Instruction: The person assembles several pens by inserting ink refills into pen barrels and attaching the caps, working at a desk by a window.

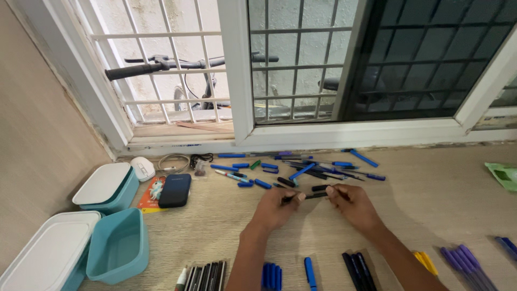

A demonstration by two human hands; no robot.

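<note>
My left hand [279, 207] and my right hand [353, 203] meet over the floor, each pinching one end of a black pen [314, 195] held level between them. Just beyond them lies a scattered heap of blue and black pens and caps [301, 170] below the window sill. Near me, sorted rows lie side by side: black pens [207, 276], blue pens [272, 276], a single blue pen [309, 272], dark pens [358, 268], yellow pens [425, 262] and purple pens [467, 265].
At left stand an open teal box [118, 245], a lidded white-topped box [51, 253] and another lidded box [105, 186]. A dark pouch [175, 189], a white mouse [142, 168] and cables [177, 161] lie nearby. A green packet [503, 175] lies right. A barred window [301, 70] rises ahead.
</note>
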